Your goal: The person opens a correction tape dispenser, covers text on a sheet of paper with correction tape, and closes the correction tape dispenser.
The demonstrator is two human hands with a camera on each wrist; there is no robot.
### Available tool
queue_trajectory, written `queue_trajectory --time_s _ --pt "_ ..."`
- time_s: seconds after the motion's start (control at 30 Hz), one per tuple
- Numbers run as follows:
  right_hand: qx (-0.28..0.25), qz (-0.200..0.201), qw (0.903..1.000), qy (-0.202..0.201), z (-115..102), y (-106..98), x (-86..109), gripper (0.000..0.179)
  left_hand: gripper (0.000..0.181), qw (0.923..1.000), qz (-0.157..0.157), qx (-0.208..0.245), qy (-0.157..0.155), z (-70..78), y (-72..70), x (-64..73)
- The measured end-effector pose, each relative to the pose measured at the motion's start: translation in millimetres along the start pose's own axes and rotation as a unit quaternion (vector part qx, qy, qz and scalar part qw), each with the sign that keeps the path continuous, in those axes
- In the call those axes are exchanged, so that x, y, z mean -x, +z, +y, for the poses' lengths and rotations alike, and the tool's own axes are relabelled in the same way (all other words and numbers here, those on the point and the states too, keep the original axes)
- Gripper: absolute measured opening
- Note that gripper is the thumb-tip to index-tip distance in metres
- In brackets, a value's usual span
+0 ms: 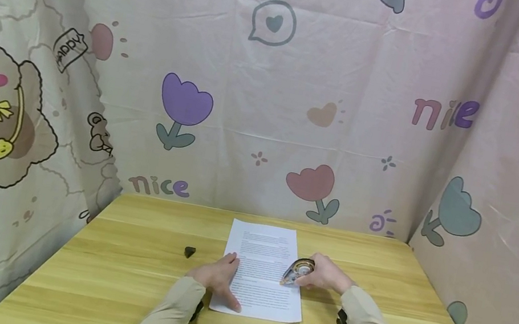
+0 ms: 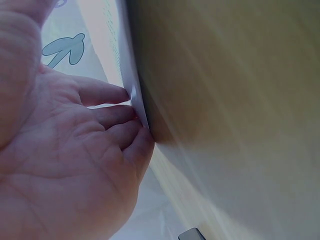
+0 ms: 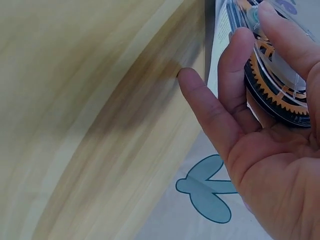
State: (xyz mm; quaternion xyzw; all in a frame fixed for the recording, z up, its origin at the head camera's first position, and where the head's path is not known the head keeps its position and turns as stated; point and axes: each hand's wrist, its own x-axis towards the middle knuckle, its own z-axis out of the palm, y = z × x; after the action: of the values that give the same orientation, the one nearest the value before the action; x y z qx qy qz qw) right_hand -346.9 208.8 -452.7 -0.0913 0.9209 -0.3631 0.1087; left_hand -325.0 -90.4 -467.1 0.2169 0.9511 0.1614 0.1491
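Note:
A printed sheet of paper (image 1: 262,295) lies on the wooden table in front of me. My left hand (image 1: 216,278) rests on its left edge, thumb and fingers spread. In the left wrist view, the fingertips (image 2: 142,142) touch the paper's edge. My right hand (image 1: 327,273) grips a correction tape (image 1: 298,272) with a clear case. Its tip points down and left onto the text, near the sheet's right side. The right wrist view shows orange gear teeth inside the correction tape (image 3: 272,90), held between thumb and fingers, with the little finger standing off.
A small black piece (image 1: 189,252), perhaps a cap, lies left of the paper on the wooden table (image 1: 124,277). Behind the table and at both sides hangs a patterned cloth (image 1: 260,98). Dark wrist straps show at both sleeves.

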Motion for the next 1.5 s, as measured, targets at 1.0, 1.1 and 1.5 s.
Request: queue_trajectory --time_s 1.0,1.1,1.5 --pt "-0.086 0.019 0.994 -0.065 -4 8 1.6 0.026 0.124 0.9992 0.02 -0.005 0.033 -1.0 3.4 2.6" --pt "-0.095 0.036 0.9927 -0.065 -9 9 2.4 0.026 0.122 0.9991 0.019 -0.008 0.037 -2.5 3.2 1.8" --pt "-0.11 0.061 0.9901 -0.062 -16 16 -0.2 0.027 0.013 0.9798 0.191 -0.021 0.055 -26.7 -6.2 -4.6"
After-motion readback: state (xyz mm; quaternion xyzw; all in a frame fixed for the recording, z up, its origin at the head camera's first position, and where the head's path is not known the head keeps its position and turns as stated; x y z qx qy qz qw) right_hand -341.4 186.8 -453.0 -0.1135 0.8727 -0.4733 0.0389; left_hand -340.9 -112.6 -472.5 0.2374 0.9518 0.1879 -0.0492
